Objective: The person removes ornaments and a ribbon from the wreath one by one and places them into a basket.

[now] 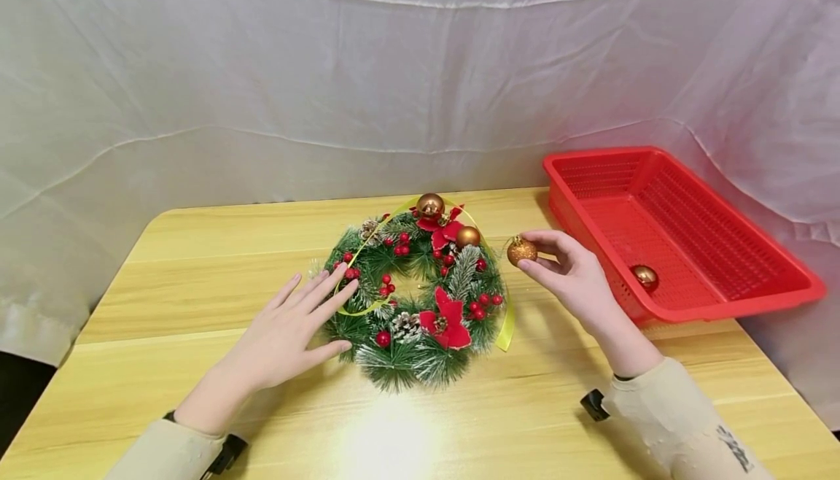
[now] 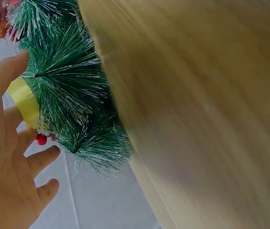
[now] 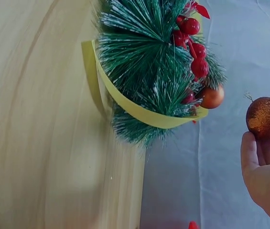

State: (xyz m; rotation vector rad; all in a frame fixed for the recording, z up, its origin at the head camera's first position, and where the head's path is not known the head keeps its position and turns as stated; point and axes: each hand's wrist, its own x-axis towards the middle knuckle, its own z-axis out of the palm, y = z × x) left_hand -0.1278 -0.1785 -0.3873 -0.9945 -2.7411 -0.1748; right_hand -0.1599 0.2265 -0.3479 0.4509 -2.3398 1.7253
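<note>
A green wreath (image 1: 429, 363) with red berries, pinecones and red flowers lies on the table. Two bronze baubles, one shiny (image 1: 430, 206) and one matte (image 1: 468, 237), sit at its upper right. My right hand (image 1: 577, 279) pinches a glittery copper bauble (image 1: 522, 251) between thumb and fingers, just right of the wreath and apart from it. In the right wrist view a thin loop stands out from the bauble's (image 3: 264, 118) top. My left hand (image 1: 289, 330) lies spread over the wreath's left side, fingers straight. A yellow ribbon (image 1: 505, 330) loops across the wreath.
A red plastic basket (image 1: 715, 314) stands at the right, with one shiny bronze bauble (image 1: 645, 277) inside. The wooden table (image 1: 216, 268) ends at a pale cloth backdrop (image 1: 315, 86). Each wrist wears a small black camera mount.
</note>
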